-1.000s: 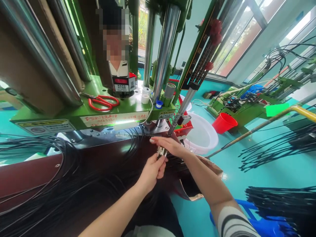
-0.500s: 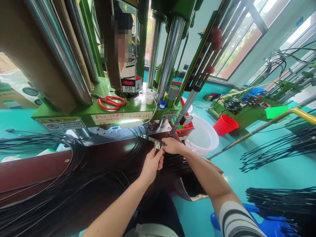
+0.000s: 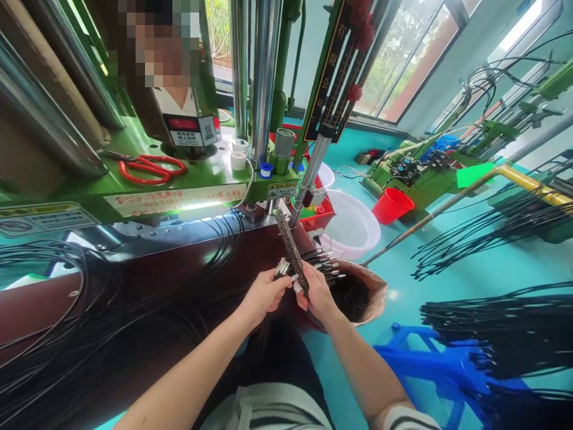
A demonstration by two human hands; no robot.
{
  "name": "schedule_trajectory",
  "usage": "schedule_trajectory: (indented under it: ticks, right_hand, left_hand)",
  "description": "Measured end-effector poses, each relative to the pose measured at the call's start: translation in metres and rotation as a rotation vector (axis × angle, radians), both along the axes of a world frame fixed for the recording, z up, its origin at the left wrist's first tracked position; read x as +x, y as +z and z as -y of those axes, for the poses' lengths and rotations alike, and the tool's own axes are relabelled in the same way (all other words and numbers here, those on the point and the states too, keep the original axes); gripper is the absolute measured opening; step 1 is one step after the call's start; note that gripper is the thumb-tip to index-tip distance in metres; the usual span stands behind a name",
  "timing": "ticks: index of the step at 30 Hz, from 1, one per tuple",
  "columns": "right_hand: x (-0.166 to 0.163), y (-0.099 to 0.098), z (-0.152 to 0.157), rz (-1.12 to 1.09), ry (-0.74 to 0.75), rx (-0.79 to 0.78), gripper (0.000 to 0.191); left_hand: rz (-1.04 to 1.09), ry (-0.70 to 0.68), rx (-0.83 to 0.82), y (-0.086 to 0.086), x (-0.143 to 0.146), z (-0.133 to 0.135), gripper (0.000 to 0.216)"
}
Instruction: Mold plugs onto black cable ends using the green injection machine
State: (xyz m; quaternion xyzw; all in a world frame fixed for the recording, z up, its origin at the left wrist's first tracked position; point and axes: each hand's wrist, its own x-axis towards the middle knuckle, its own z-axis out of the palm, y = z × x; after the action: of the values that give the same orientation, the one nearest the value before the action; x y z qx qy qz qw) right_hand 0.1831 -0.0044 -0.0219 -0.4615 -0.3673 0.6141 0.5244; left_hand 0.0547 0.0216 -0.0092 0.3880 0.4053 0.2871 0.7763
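While your left hand (image 3: pixel 265 294) is pinching shiny tips (image 3: pixel 282 267), your right hand (image 3: pixel 318 294) is gripping a dark bar (image 3: pixel 288 240).
In the head view, you are holding both near the green machine (image 3: pixel 210 174); a loose pinch could be dropping tips.

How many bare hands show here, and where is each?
2. The left hand is near the centre, holding small metal-tipped pieces; the right hand, just right of it, grips the lower end of a dark bar. Any behind the green machine would be hidden.
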Motion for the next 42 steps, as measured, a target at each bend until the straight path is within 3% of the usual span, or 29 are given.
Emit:
schedule_trajectory:
  ticks: [6,15,17,20,23,28,31,37,42]
  right_hand:
    - [0.005,-0.002,-0.001,0.036,0.013,0.004,0.046]
    - [-0.003,0.001,0.005,0.296,0.009,0.079,0.044]
    - [-0.003,0.002,0.004,0.229,0.007,0.036,0.044]
    - [0.000,0.001,0.003,0.090,-0.037,-0.057,0.047]
    - [0.003,0.000,0.002,0.032,-0.063,-0.066,0.053]
    - [0.004,-0.001,0.003,0.034,-0.030,-0.043,0.053]
    - [0.005,-0.001,0.004,0.063,-0.001,-0.029,0.051]
    - [0.010,-0.002,0.003,0.086,0.034,-0.016,0.047]
    - [0.009,-0.002,0.004,0.187,0.064,-0.001,0.049]
  left_hand:
    - [-0.022,0.013,0.000,0.003,0.001,0.001,0.024]
    - [-0.110,-0.002,0.090,-0.004,-0.004,0.006,0.022]
    - [-0.134,0.059,0.235,-0.007,-0.005,0.008,0.022]
    - [-0.194,0.282,0.405,-0.009,-0.007,0.008,0.022]
    - [-0.170,0.403,0.351,-0.006,-0.006,0.006,0.022]
    - [-0.135,0.143,0.129,-0.001,-0.003,0.005,0.031]
    - [-0.090,0.120,0.046,-0.002,-0.001,0.006,0.034]
    - [-0.049,0.132,-0.007,-0.003,-0.002,0.006,0.034]
    - [-0.087,0.165,0.047,-0.002,-0.001,0.005,0.031]
